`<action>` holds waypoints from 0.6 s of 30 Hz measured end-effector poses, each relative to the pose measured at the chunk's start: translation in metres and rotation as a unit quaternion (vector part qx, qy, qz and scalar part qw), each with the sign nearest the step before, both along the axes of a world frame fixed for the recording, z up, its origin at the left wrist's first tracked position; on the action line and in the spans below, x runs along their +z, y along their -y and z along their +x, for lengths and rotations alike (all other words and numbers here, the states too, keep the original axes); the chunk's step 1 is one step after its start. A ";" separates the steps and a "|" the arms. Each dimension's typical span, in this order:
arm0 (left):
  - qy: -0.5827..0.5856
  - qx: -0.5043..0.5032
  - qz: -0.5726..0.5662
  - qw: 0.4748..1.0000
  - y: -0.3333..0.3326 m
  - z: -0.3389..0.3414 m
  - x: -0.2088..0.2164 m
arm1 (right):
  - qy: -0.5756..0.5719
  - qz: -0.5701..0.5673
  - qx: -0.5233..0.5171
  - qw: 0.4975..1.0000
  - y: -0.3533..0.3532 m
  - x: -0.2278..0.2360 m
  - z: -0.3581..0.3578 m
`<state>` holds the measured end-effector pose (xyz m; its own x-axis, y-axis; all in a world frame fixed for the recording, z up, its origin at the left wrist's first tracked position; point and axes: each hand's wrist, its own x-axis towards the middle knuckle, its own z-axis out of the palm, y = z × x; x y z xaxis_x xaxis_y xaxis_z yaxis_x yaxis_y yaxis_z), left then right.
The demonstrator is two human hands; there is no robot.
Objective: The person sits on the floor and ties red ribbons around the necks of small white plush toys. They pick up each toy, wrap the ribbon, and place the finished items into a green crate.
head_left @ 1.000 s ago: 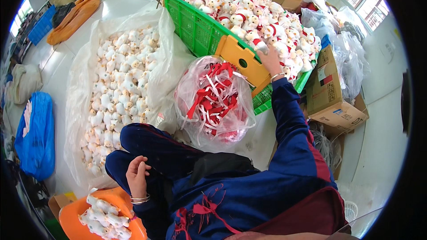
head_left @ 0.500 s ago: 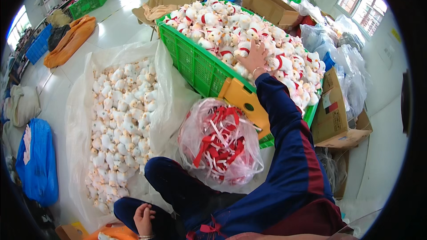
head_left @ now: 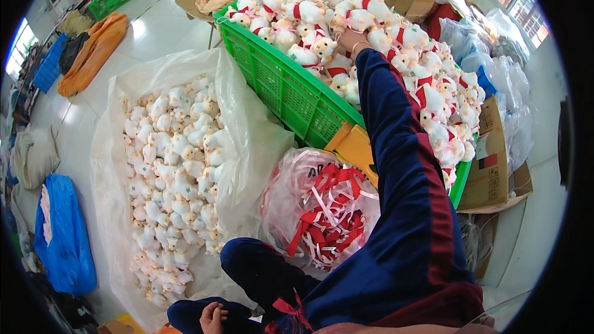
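My right arm reaches over a green plastic crate heaped with small white plush animals wearing red scarves. My right hand is pushed in among these plush toys, its fingers hidden by them, so whether it grips one cannot be made out. My left hand rests near my left thigh at the lower edge, fingers curled in with nothing visible in them. Between crate and knees sits a clear plastic bag of red and white ribbons.
Left of the crate lies a large translucent sack, spread wide, full of white plush animals without scarves. Cardboard boxes and plastic bags stand at the right. A blue bag and an orange sack lie on the left floor.
My right hand has sunk from the surface of the heap down between the plush toys, hiding its fingers. The view has moved closer to the crate. My left hand stays curled by my thigh.
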<state>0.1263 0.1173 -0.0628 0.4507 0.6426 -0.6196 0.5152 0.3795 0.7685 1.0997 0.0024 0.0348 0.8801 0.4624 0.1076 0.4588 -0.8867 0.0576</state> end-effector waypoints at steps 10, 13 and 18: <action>-0.049 -0.060 -0.028 0.997 -0.001 0.012 -0.019 | -0.012 -0.009 -0.049 0.999 -0.012 0.046 -0.082; -0.041 -0.059 -0.035 0.997 -0.009 0.017 -0.028 | -0.143 -0.167 -0.002 0.976 -0.004 0.070 -0.090; -0.025 -0.009 -0.039 0.999 0.001 0.014 -0.023 | -0.001 -0.080 -0.017 0.997 0.026 0.103 -0.179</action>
